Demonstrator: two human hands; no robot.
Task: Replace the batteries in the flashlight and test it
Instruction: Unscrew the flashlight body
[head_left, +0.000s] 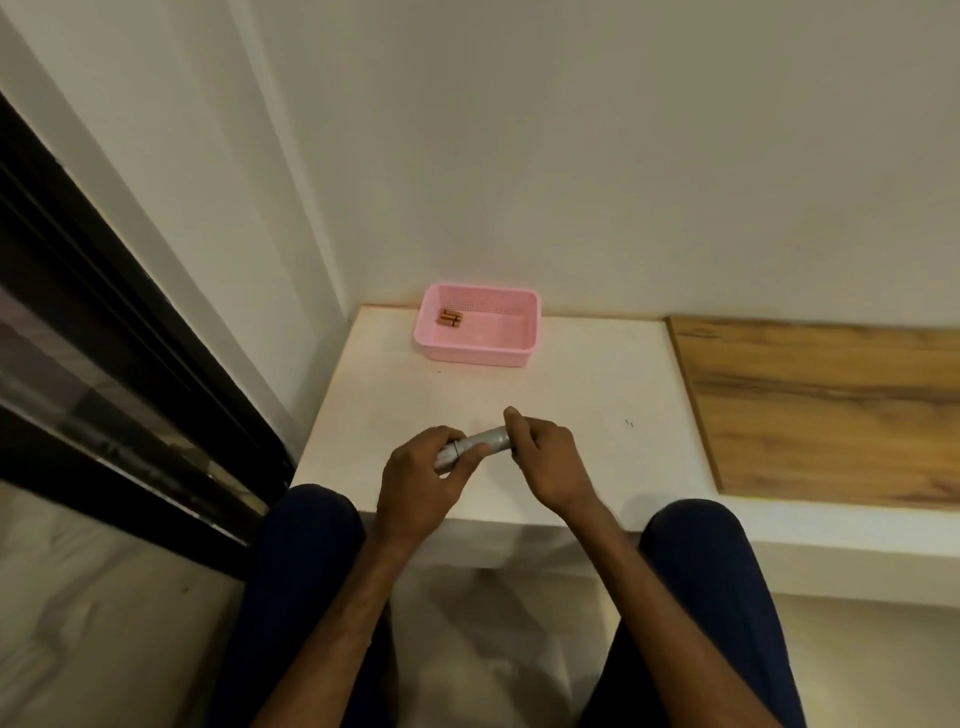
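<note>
Holds a silver flashlight (482, 445) level over the white counter (597, 395), on the near side of the pink basket (475, 358). Wraps the left hand (418, 480) round its left end, pinches its right end with the right hand (545, 460). Has copper-coloured batteries (450, 318) lying in the basket's far-left corner. Cannot read any markings: too blurred.

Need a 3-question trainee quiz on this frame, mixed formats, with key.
1. True or false: the flashlight lies untouched.
2. On the white table, the batteries sit: A) inside the basket B) loose beside it C) under the flashlight.
3. Fill in: the basket's colour is ___.

Key:
1. False. The left hand and the right hand each hold one end of it above the table.
2. A, near the basket's left end.
3. Pink.
</note>
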